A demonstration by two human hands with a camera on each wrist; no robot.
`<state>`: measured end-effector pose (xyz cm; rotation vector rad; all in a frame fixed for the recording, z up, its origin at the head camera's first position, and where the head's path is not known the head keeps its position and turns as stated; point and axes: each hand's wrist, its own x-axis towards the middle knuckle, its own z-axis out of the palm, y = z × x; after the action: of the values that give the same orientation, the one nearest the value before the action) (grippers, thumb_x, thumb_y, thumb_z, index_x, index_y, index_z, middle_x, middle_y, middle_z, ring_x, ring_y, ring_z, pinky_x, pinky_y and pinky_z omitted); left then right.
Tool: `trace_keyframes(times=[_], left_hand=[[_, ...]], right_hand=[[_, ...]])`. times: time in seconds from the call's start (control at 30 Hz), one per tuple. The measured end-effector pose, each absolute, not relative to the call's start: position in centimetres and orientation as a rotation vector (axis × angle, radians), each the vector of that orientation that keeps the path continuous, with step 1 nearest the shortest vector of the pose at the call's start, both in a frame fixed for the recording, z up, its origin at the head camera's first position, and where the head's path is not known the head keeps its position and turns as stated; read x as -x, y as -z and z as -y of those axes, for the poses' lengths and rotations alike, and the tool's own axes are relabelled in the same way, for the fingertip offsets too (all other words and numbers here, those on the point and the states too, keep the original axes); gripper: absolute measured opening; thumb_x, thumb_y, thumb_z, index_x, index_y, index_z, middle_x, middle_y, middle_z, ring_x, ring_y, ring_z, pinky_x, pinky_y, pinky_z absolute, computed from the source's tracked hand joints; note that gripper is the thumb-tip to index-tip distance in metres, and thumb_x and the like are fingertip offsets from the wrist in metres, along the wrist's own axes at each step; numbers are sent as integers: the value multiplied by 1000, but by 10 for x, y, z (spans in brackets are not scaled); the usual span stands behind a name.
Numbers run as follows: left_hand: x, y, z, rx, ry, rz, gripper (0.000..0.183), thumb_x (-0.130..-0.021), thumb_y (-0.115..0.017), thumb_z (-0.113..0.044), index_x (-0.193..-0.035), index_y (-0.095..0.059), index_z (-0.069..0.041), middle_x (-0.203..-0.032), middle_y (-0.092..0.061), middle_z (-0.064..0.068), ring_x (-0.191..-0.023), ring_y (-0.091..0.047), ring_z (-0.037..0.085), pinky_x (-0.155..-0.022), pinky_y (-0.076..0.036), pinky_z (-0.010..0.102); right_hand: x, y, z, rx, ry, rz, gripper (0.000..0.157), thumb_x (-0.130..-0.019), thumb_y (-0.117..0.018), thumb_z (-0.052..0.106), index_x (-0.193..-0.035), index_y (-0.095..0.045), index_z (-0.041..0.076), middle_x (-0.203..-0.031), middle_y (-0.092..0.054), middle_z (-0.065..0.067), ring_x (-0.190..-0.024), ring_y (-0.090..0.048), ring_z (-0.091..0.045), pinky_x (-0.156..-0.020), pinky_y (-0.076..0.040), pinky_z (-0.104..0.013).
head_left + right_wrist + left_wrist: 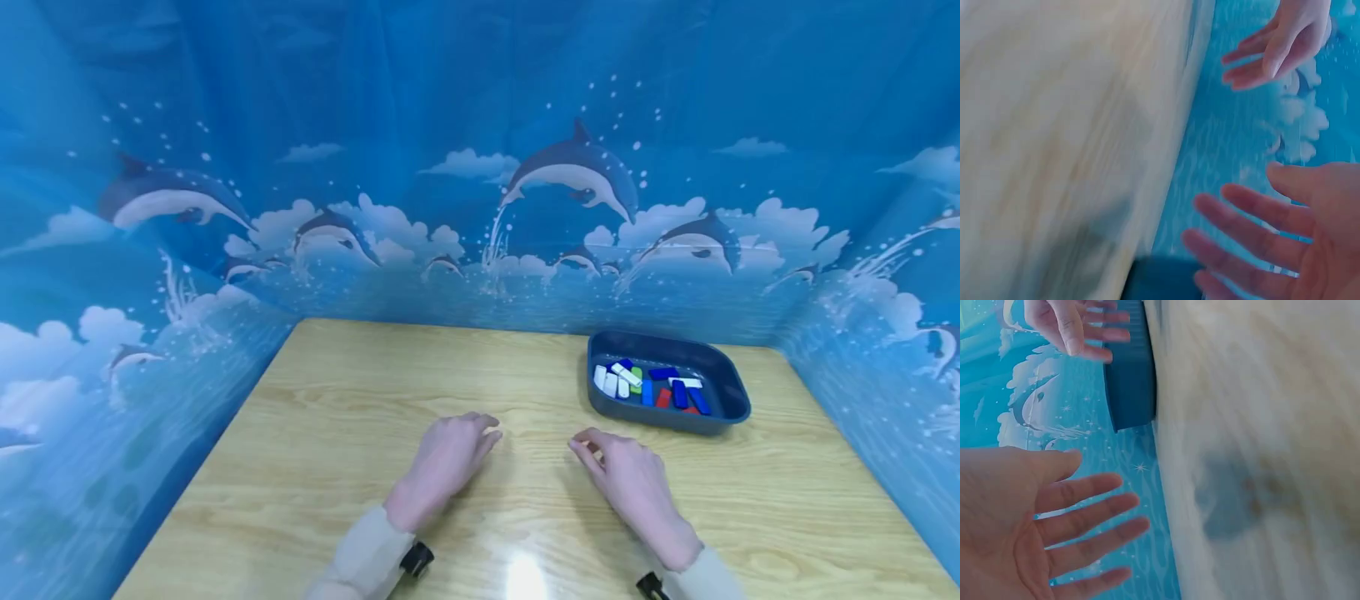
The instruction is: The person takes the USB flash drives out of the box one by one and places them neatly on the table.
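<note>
Over the middle of the table my left hand (452,450) hovers with fingers loosely extended and nothing in them. In the left wrist view its fingers (1094,515) are spread apart. To its right, my right hand (628,477) is also bare, its fingers (1254,240) slightly bent and spread in the right wrist view. The two hands face each other with a gap between. Just beyond the right hand stands a dark blue bin (723,423), holding several small flat pieces: white pieces (611,385), dark blue pieces (679,394), red pieces (663,398) and a green piece (636,379).
A light wood-grain table (360,383) spreads under the hands. Blue curtains with printed dolphins (465,292) close off its back and both sides. Small black devices (417,559) are strapped at the wrists.
</note>
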<state>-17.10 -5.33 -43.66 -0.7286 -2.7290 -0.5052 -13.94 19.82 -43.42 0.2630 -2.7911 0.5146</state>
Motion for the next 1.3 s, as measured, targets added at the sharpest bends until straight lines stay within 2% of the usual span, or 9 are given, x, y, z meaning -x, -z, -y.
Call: trace_keyframes(times=[0.13,0.23,0.3,0.4,0.53,0.63,0.83,1.13,1.3], left_hand=[[181,430,39,725,581,2713,18,-100,-65,-26,-107,-77,-13,-98,-77,3,-83,-74,18,-67,-59,33],[188,425,23,730,618,2702,16,-100,-65,-24,-106,-77,-14,-96,-77,1,-80,-73,16,-63,-57,29],[193,422,11,731,635,2688,18,-101,-63,-24,-109,-76,-15,-99,-77,1,-81,-73,15,-63,-57,28],[201,421,-6,709,663,2684,24,-103,-60,-28,-119,-72,-14,-110,-76,2,-86,-73,17,-67,-59,30],[211,424,-29,662,718,2715,40,-105,-56,-35,-137,-61,-12,-128,-68,8,-103,-71,24,-81,-60,37],[218,428,-43,645,776,2751,48,-105,-56,-36,-145,-52,-10,-137,-62,12,-115,-66,27,-91,-57,41],[230,439,-66,635,900,2805,61,-105,-55,-38,-155,-38,-8,-150,-50,16,-131,-55,31,-105,-49,45],[242,449,-97,605,1080,2878,71,-105,-52,-41,-160,-24,-5,-157,-40,19,-136,-49,33,-111,-44,46],[248,454,-108,580,1168,2931,75,-106,-48,-46,-162,-17,-6,-163,-31,17,-144,-40,31,-116,-37,45]], right_hand=[[145,428,-224,-182,-522,2691,15,-96,-70,28,-92,-78,16,-70,-70,4,-44,-40,-5,-38,-28,-26],[151,425,-247,-174,-484,2524,15,-94,-73,23,-89,-78,10,-69,-70,-3,-46,-50,-14,-38,-33,-29],[156,423,-263,-154,-454,2433,14,-92,-75,20,-93,-77,6,-77,-72,-11,-57,-60,-25,-43,-41,-36],[162,421,-287,-67,-452,2409,23,-92,-74,18,-108,-73,1,-106,-70,-22,-90,-63,-43,-63,-51,-54],[170,422,-319,126,-524,2511,45,-98,-67,22,-133,-58,-4,-138,-48,-34,-118,-46,-58,-84,-43,-71],[175,425,-344,234,-642,2610,63,-102,-61,30,-148,-39,-8,-151,-28,-39,-129,-34,-63,-95,-35,-75],[180,428,-375,277,-866,2882,96,-102,-52,53,-156,-4,-10,-155,-2,-45,-137,-16,-67,-104,-23,-78],[182,436,-378,309,-931,2950,115,-94,-65,54,-154,5,-15,-156,2,-45,-140,-10,-65,-108,-20,-76],[186,431,-380,399,-982,2997,120,-93,-65,59,-152,8,-15,-155,-1,-46,-141,-11,-64,-111,-22,-73]])
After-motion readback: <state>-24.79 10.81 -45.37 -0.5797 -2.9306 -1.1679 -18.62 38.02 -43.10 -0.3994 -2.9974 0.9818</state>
